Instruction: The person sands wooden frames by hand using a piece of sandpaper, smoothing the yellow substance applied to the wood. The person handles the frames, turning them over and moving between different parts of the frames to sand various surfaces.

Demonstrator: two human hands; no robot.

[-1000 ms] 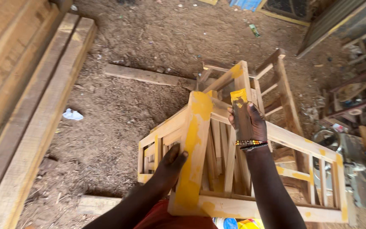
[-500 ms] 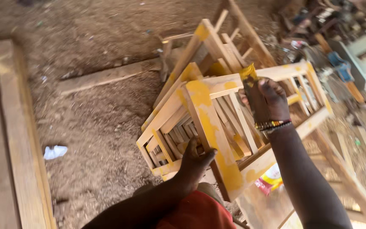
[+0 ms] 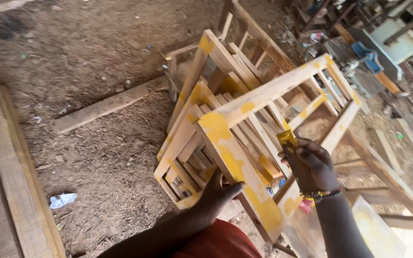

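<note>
A bare wooden frame (image 3: 264,93) with slats and yellow filler patches stands tilted on the dirt floor in front of me. My left hand (image 3: 214,193) grips its near rail low down, thumb against the yellow-smeared face. My right hand (image 3: 310,165) holds a flat scraper (image 3: 286,138) coated in yellow filler, its tip close to a slat inside the frame. Beaded bracelets circle my right wrist.
Thick planks (image 3: 10,181) lie along the left edge. A loose board (image 3: 103,107) rests on the sawdust-covered ground. Another slatted frame (image 3: 244,33) stands behind. A machine with blue parts (image 3: 364,57) and wood clutter sit at the upper right.
The view has swung left and tilted. My right hand with the scraper has dropped from the frame's top rail down toward an inner slat. The left hand keeps its grip.
</note>
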